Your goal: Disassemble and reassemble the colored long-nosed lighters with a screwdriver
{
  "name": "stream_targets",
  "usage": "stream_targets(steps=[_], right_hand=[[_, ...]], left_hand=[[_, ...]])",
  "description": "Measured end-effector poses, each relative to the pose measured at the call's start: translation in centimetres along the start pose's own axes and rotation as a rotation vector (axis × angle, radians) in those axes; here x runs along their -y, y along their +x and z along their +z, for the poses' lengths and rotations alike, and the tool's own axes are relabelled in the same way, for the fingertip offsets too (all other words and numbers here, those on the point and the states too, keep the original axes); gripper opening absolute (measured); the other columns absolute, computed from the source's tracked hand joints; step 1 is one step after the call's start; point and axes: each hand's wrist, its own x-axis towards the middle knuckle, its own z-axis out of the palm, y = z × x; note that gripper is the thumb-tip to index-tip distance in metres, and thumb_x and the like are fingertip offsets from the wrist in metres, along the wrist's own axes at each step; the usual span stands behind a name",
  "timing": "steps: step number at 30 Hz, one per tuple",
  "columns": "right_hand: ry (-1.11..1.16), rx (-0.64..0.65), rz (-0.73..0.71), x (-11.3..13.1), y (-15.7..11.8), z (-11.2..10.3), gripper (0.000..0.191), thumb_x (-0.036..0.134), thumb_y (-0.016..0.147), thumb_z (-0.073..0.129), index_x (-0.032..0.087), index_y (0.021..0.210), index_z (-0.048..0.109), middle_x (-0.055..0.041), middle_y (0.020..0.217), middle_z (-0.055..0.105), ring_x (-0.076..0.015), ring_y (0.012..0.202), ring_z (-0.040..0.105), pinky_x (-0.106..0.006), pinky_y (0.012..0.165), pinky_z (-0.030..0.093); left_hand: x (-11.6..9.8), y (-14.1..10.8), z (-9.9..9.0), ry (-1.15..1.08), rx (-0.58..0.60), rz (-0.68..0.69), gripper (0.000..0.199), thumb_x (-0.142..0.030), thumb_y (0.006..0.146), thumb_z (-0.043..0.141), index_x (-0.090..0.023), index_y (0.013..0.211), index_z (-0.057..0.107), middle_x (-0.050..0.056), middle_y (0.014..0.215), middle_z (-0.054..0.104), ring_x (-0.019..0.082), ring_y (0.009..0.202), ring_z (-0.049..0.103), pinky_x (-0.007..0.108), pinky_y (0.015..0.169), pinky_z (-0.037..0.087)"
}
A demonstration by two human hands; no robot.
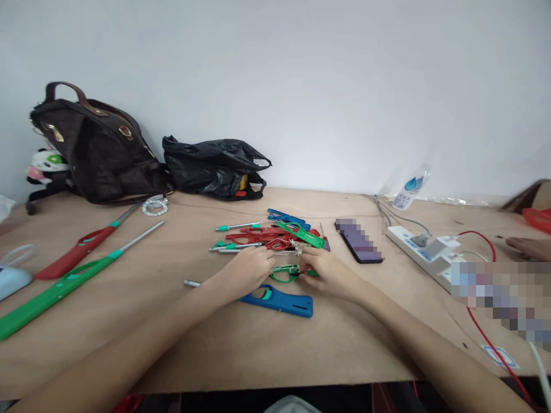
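My left hand [252,267] is closed, its fingertips pressed together; what they hold is hidden. Its wrist passes over a blue lighter casing [295,303] with a metal tube sticking out to the left. My right hand [327,271] is closed in a pinch at a green lighter casing [282,275], with small dark parts at the fingertips. Just beyond both hands lies a pile of red lighter casings [249,235], a green casing half [303,233], a blue casing half [288,218], thin wires and metal lighter tubes [236,226].
At left lie a long red lighter [80,252] and a long green lighter [64,289], near a bead bracelet [155,205]. A dark backpack [103,149] and black plastic bag [206,166] stand by the wall. Rightward are a phone [359,241], power strip [413,249] and another person's hand [527,248].
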Motion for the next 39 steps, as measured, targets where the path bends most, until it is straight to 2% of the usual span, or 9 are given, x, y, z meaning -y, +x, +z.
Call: stream_targets(steps=[6, 14, 20, 25, 31, 35, 39], right_hand=[[0.050, -0.020, 0.047, -0.5, 0.0, 0.1, 0.007, 0.012, 0.085, 0.056, 0.018, 0.082, 0.054, -0.0050, 0.087, 0.058, -0.0188, 0.082, 0.057, -0.029, 0.070, 0.044], [0.061, -0.001, 0.052, -0.9, 0.1, 0.8, 0.008, 0.009, 0.081, 0.056, 0.017, 0.081, 0.055, -0.0056, 0.087, 0.058, -0.0192, 0.083, 0.056, -0.031, 0.074, 0.045], [0.126, -0.008, 0.046, -1.2, 0.1, 0.8, 0.013, 0.004, 0.078, 0.054, 0.017, 0.081, 0.058, -0.0046, 0.085, 0.058, -0.0174, 0.077, 0.055, -0.028, 0.070, 0.043], [0.275, -0.013, 0.091, -1.8, 0.0, 1.1, 0.013, 0.004, 0.078, 0.057, 0.017, 0.081, 0.058, -0.0022, 0.082, 0.058, -0.0152, 0.073, 0.055, -0.026, 0.067, 0.042], [0.425, -0.012, 0.173, -2.3, -0.1, 1.6, 0.009, 0.009, 0.079, 0.061, 0.018, 0.077, 0.059, -0.0001, 0.077, 0.059, -0.0137, 0.068, 0.054, -0.024, 0.062, 0.041], [0.448, -0.023, 0.207, -2.1, -0.1, 1.6, 0.009, 0.010, 0.078, 0.063, 0.018, 0.075, 0.060, 0.0002, 0.076, 0.059, -0.0134, 0.067, 0.054, -0.024, 0.062, 0.040], [0.450, -0.014, 0.229, -1.7, -0.1, 1.4, 0.010, 0.008, 0.077, 0.064, 0.017, 0.075, 0.060, 0.0004, 0.074, 0.060, -0.0128, 0.066, 0.054, -0.023, 0.060, 0.039]], left_hand=[[0.2, 0.1, -0.2, -0.055, 0.029, -0.024, 0.014, -0.011, 0.088, 0.057, -0.014, 0.074, 0.061, 0.005, 0.082, 0.064, 0.021, 0.079, 0.061, 0.029, 0.069, 0.043], [0.3, 0.0, -0.4, -0.266, 0.023, -0.111, 0.009, -0.009, 0.087, 0.055, -0.015, 0.081, 0.060, 0.004, 0.087, 0.062, 0.020, 0.081, 0.061, 0.028, 0.068, 0.044], [0.4, -0.1, 0.0, -0.428, -0.015, -0.075, 0.018, -0.004, 0.085, 0.047, -0.017, 0.091, 0.058, 0.004, 0.096, 0.061, 0.019, 0.089, 0.060, 0.027, 0.072, 0.044], [0.5, -0.2, 0.0, -0.451, -0.028, -0.036, 0.022, -0.003, 0.085, 0.045, -0.017, 0.093, 0.059, 0.005, 0.102, 0.061, 0.020, 0.093, 0.059, 0.028, 0.076, 0.044], [0.6, -0.1, 0.3, -0.483, -0.030, 0.009, 0.022, -0.004, 0.086, 0.043, -0.016, 0.088, 0.062, 0.005, 0.096, 0.062, 0.019, 0.088, 0.059, 0.027, 0.075, 0.043], [1.2, 0.0, 0.5, -0.531, -0.051, 0.001, 0.020, -0.006, 0.086, 0.046, -0.017, 0.088, 0.063, 0.004, 0.097, 0.064, 0.019, 0.090, 0.060, 0.027, 0.077, 0.044], [2.8, -0.1, 0.5, -0.553, -0.114, -0.054, 0.021, -0.007, 0.086, 0.045, -0.017, 0.091, 0.063, 0.004, 0.097, 0.065, 0.019, 0.092, 0.060, 0.027, 0.077, 0.044]])
